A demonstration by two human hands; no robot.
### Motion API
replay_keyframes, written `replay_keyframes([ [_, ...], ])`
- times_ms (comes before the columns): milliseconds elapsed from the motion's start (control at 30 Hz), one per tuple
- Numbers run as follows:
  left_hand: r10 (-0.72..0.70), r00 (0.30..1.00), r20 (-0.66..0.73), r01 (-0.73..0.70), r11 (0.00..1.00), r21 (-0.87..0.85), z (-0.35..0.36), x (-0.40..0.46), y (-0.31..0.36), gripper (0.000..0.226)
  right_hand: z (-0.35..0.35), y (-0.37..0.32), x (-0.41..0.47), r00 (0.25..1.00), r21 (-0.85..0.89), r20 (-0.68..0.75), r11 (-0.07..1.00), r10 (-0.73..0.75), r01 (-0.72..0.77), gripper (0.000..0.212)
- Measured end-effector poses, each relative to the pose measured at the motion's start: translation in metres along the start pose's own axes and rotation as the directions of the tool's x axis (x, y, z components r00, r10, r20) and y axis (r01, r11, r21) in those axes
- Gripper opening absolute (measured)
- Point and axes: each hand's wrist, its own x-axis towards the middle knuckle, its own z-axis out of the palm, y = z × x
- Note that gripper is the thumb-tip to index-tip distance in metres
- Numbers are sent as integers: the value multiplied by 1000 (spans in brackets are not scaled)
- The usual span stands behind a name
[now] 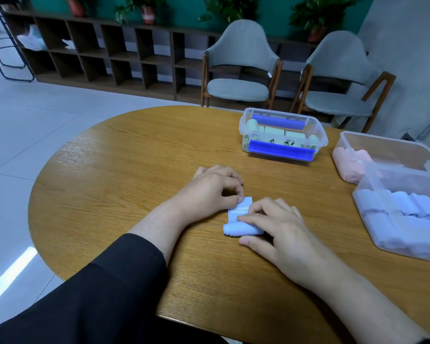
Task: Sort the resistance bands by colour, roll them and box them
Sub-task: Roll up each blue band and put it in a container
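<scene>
Resistance bands are sitting across a rounded wooden table (114, 175), the biggest thing in view, which is filling the middle of the scene. At its far right edge, a clear box (392, 234) is holding rolled pale lilac-blue bands (417, 207), and just behind it another clear box (382, 147) is holding rolled pink bands (350, 165). Farther back, well apart from those two, a smaller clear box with blue latches (282, 150) is holding pale green rolls (252, 125).

Near the table's middle, the left hand (214, 189) is lying with curled fingers, its thumb and forefinger pinching the far flat end of a pale blue band (241, 220), which is lying on the wood. The right hand (281, 234) is resting over the same band, its forefinger pressing along the top of the rolled part and its thumb lying just beside the roll on the near side, so these fingers are grasping the roll. Printed lettering is showing on the band's flat part, too small to read. A black sleeve (104, 289) is covering the left forearm.
</scene>
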Motion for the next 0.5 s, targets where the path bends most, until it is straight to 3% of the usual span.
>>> replay_keyframes([
  [133, 2, 1000, 1, -2, 1000, 1, -1, 0, 0, 10, 2, 2, 2, 1000, 22, -12, 1000, 17, -16, 40],
  [267, 9, 1000, -4, -9, 1000, -10, -2, -1, 0, 9, -1, 3, 5, 1000, 36, -8, 999, 3, -2, 21],
  [500, 15, 1000, 17, -15, 1000, -22, -2, 0, -1, 8, -9, 4, 12, 998, 31, 56, 999, 16, -17, 24],
])
